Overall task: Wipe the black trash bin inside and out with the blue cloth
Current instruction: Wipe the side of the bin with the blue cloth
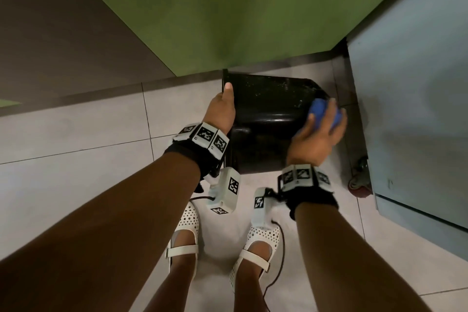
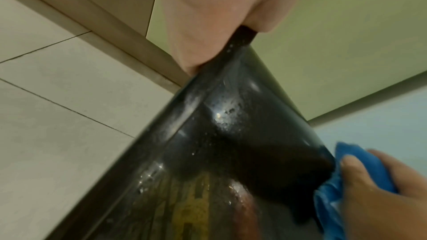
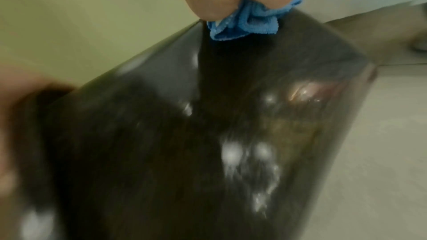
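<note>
The black trash bin point(image 1: 268, 119) lies tipped on its side above the floor, rim to the left, base to the right; its glossy wall is speckled with droplets point(image 2: 221, 116). My left hand point(image 1: 222, 109) grips the rim, thumb on the outside wall. My right hand point(image 1: 321, 129) holds the bunched blue cloth point(image 1: 319, 109) against the bin's outer wall near its base. In the left wrist view the rim point(image 2: 242, 37) is pinched by the left hand, and the cloth point(image 2: 342, 185) shows at lower right. The right wrist view shows the cloth point(image 3: 247, 23) pressed on the blurred bin point(image 3: 184, 152).
A green wall panel point(image 1: 240, 12) stands right behind the bin. A pale blue cabinet point(image 1: 417, 109) on casters point(image 1: 359, 182) is close on the right. White floor tiles point(image 1: 76, 134) spread to the left. My feet in white shoes point(image 1: 184, 230) stand just below the bin.
</note>
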